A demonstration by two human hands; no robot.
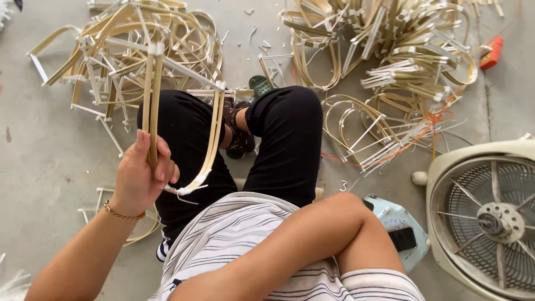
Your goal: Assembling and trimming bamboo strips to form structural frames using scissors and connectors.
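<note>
My left hand (142,174) is shut on a bent bamboo frame (152,95), a loop of pale strips bound with white ties, held upright over my left knee. Its other leg (213,134) curves down across my black trousers to a white-tied end near my lap. My right arm (312,239) is folded across my striped shirt, and its hand is hidden below the frame's edge.
Piles of similar bamboo frames lie on the concrete floor at the upper left (111,50) and upper right (401,50). A white floor fan (490,217) stands at the right. A phone (402,238) rests on a pale blue stool. An orange tool (491,53) lies far right.
</note>
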